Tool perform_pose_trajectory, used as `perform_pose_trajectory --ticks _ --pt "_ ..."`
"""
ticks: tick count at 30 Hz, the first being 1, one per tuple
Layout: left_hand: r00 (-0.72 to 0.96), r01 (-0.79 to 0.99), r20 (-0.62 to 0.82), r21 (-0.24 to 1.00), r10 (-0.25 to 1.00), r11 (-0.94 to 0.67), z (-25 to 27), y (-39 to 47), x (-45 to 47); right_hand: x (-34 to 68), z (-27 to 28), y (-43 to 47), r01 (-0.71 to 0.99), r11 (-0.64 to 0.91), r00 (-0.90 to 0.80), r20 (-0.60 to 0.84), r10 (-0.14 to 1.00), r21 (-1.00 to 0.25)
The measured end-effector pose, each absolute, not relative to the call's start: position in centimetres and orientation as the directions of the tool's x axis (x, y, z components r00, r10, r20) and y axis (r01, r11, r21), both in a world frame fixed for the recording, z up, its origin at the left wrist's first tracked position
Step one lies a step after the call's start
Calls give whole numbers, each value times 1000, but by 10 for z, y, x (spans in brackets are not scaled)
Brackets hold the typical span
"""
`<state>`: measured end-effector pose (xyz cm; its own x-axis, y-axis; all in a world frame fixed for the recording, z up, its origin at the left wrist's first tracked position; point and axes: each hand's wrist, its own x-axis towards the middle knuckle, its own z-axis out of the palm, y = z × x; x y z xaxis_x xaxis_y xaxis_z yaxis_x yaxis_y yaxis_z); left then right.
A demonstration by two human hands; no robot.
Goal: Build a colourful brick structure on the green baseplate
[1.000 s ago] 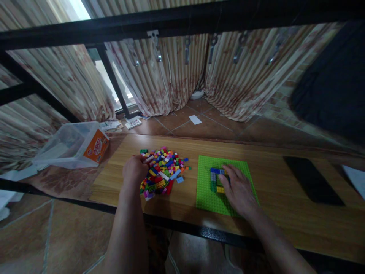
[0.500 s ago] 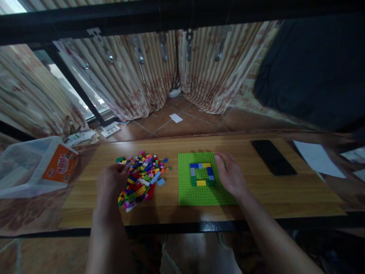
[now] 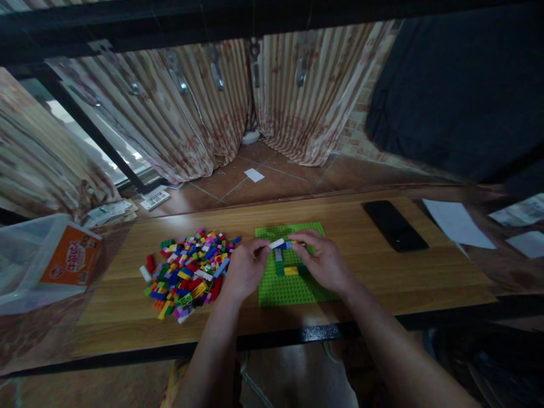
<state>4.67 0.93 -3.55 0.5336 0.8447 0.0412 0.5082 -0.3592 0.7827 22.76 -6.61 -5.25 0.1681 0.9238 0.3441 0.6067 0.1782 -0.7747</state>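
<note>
A white brick (image 3: pixel 277 243) is pinched between the thumb and fingers of my left hand (image 3: pixel 247 267), just over the back left of a ring of bricks. The ring, with blue, grey, green and yellow bricks (image 3: pixel 291 271), sits on a green baseplate (image 3: pixel 272 294). My right hand (image 3: pixel 322 259) hovers over the ring's right side and hides part of it. Its thumb and forefinger are a little apart, close to the white brick's right end. Left of my left hand lies a pile of loose colourful bricks (image 3: pixel 187 277).
A black phone (image 3: pixel 395 225) lies on the wooden table (image 3: pixel 374 283) to the right, with white paper (image 3: pixel 459 224) beyond it. A clear plastic box (image 3: pixel 25 272) with an orange label stands at the far left. Curtains (image 3: pixel 204 113) hang behind.
My left hand has moved right from the pile to the baseplate, carrying the white brick. My right hand has left the baseplate's right edge and come over the ring. The view has shifted slightly.
</note>
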Motion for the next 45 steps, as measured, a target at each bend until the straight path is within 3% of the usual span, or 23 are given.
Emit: perform_pose_trajectory --ticks 8,17,22,40,45 --pt "528 499 85 774 845 -389 -42 -4 75 236 -58 -67 703 151 90 297 951 -695" --pt "408 664 70 662 910 -348 -50 -2 74 237 -61 -64 814 50 123 256 959 -579" --pt "422 701 45 617 906 -357 -50 -1 74 233 -65 -60 845 27 132 257 957 -534" --pt "444 717 45 582 895 -385 -51 -2 76 237 -77 -58 787 16 198 278 940 -616" --pt "449 715 39 584 893 -385 -50 -3 75 232 -76 -57 759 -58 285 252 925 -648"
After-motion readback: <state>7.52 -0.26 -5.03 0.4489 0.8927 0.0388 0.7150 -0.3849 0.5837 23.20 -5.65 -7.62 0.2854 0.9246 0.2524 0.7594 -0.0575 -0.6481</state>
